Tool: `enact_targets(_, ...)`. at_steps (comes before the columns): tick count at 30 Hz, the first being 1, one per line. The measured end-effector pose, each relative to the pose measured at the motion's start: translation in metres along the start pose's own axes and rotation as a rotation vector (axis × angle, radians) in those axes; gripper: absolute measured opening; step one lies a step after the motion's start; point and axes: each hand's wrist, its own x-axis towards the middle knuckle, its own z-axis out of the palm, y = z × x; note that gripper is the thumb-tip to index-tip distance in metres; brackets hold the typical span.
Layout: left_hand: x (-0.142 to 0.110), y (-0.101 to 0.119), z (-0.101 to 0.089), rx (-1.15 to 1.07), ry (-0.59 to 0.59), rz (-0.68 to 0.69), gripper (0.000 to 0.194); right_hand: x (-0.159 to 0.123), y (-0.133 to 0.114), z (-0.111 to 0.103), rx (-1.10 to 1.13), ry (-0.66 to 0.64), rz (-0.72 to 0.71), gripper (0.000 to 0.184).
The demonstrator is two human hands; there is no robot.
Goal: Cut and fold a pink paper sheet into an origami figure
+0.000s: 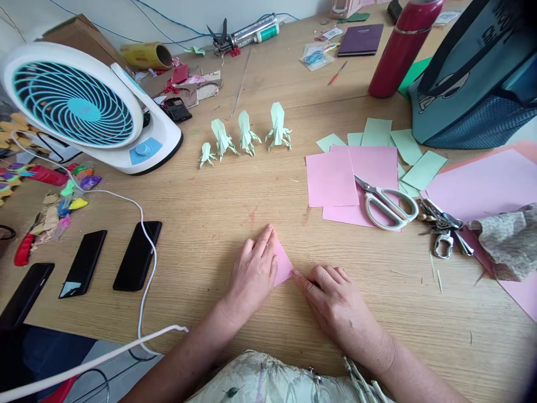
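One view, head | pink paper, lower centre of frame | left hand laid over it, fingers extended, likely pinning it flat | right hand fingers curled, one tip at its right corner; cannot tell if pinching | scissors, right of centre, lie on pink sheets, perhaps weighting them

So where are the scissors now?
In the head view, the scissors are right of centre, partly on the pink sheets, just left of the keys and farther from the person than the right hand.
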Motion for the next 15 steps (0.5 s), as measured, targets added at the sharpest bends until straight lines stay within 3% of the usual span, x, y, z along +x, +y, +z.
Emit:
enact_targets(4,0.0,-0.006,0.002,-0.056,0.011,-0.016,0.051,0.0,0.0,-0.001,-0.031,-0.01,-0.005,0.028)
enact_targets(7,0.001,-0.007,-0.001,0.001,-0.046,-0.054,0.05,0.001,-0.001,-0.002,-0.065,-0.032,-0.004,0.03)
enact_targets(11,0.005,0.0,-0.01,0.1,-0.137,-0.095,0.05,0.007,-0.004,0.001,-0.165,-0.062,0.009,0.034)
enact_targets(15,0.011,0.006,-0.017,0.079,-0.15,-0.096,0.046,0.01,-0.007,0.005,-0.235,-0.072,0.014,0.036)
